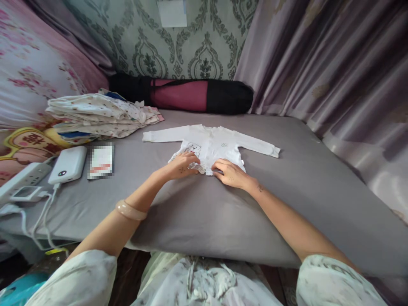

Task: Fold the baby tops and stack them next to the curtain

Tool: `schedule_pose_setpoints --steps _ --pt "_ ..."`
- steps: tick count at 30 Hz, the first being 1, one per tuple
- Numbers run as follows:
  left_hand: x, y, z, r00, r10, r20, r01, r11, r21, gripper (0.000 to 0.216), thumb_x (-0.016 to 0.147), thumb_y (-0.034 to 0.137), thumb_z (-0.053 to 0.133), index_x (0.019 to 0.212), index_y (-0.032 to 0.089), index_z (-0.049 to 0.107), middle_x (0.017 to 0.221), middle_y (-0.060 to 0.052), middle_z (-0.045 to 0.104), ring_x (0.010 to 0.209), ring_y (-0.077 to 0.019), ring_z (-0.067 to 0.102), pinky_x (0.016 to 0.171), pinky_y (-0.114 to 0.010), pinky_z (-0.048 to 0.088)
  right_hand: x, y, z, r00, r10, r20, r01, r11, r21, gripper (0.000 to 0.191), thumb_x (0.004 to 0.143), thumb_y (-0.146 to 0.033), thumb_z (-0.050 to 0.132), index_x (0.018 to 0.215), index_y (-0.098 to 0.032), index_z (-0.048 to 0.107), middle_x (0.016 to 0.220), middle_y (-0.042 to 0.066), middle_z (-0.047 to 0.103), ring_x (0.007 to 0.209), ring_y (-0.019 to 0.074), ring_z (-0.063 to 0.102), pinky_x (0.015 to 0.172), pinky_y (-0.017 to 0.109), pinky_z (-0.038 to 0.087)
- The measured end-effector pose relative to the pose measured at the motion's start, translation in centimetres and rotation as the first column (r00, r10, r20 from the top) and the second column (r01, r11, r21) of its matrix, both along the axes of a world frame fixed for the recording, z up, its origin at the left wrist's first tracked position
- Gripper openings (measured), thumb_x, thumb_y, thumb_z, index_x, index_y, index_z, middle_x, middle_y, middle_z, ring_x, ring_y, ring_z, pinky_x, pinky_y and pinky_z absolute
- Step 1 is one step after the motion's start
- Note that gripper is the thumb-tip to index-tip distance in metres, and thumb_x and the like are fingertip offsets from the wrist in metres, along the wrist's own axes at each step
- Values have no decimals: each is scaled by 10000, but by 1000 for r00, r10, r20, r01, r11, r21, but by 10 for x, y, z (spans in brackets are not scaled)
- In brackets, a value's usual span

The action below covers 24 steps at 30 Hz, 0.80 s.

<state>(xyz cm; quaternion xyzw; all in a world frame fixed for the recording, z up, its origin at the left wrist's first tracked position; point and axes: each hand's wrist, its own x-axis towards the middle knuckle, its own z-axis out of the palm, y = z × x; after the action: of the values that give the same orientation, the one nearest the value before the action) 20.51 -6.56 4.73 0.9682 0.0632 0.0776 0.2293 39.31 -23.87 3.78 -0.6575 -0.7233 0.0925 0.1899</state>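
Note:
A small white long-sleeved baby shirt [208, 142] lies spread out on the grey bed sheet, sleeves stretched to both sides and an animal print on its left front. At the lower left part of the hem, my left hand [182, 165] has its fingers curled on the cloth, with a pale bangle on that forearm. My right hand [231, 173] grips the hem just right of the front opening, thumb and fingers bent together. The fingertips of both hands partly cover the shirt's bottom edge.
A pile of folded clothes [98, 112] lies at the back left. Nearer are a white power bank [68, 165], a power strip [25, 180] with cables and a blurred packet [101, 161]. A black and maroon rolled bag [181, 95] rests along the wall; curtains [318, 55] hang right.

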Motion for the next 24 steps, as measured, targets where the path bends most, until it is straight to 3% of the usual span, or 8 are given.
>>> schedule_pose_setpoints --steps 3,6,9,12,18,21,24 --pt "9 0 -8 999 -22 26 23 998 -53 325 870 460 543 981 187 678 964 -96 638 942 -227 572 878 -347 427 4 3 -4 999 -19 -26 19 1000 2 189 923 -128 475 926 -186 655 960 58 634 939 181 573 857 289 433" --pt "13 2 -9 999 -8 34 12 991 -134 305 863 452 536 869 184 682 852 -77 638 831 -196 563 801 -313 432 3 2 -3 996 -52 -67 51 998 -26 138 876 -225 606 1008 -198 633 1031 56 623 971 188 574 864 288 441" --pt "15 3 -5 998 66 -1 -64 968 -241 322 844 437 522 669 182 609 679 -24 558 696 -156 500 665 -267 394 1 2 -4 995 -63 -74 60 997 -39 301 809 -316 718 1068 -204 614 1095 63 605 993 197 574 869 288 448" --pt "19 3 -3 982 181 -56 -189 929 -319 368 828 428 485 551 188 464 571 21 407 584 -120 390 561 -259 307 2 3 -9 999 -32 -36 33 999 14 180 889 -310 637 1031 -198 631 1050 64 613 998 193 568 879 284 435" --pt "29 6 -7 944 307 -118 -329 863 -383 340 752 434 497 531 204 379 526 46 295 527 -102 289 512 -264 213 3 5 -14 998 -55 45 52 997 61 288 1015 -277 384 943 -191 649 968 67 615 943 183 556 855 290 418" --pt "32 7 -9 926 355 -128 -376 840 -391 335 732 447 506 524 204 402 517 45 306 524 -104 297 508 -262 218 -2 2 -8 997 -71 18 70 997 34 200 952 -365 541 1027 -203 631 1043 61 614 996 191 554 861 283 423" --pt "34 7 -11 879 457 -136 -471 790 -393 304 724 451 520 560 195 507 526 34 387 546 -117 363 517 -258 252 -6 0 -6 997 -69 24 68 997 28 283 885 -418 641 1075 -211 613 1084 62 610 1026 203 550 860 281 428"
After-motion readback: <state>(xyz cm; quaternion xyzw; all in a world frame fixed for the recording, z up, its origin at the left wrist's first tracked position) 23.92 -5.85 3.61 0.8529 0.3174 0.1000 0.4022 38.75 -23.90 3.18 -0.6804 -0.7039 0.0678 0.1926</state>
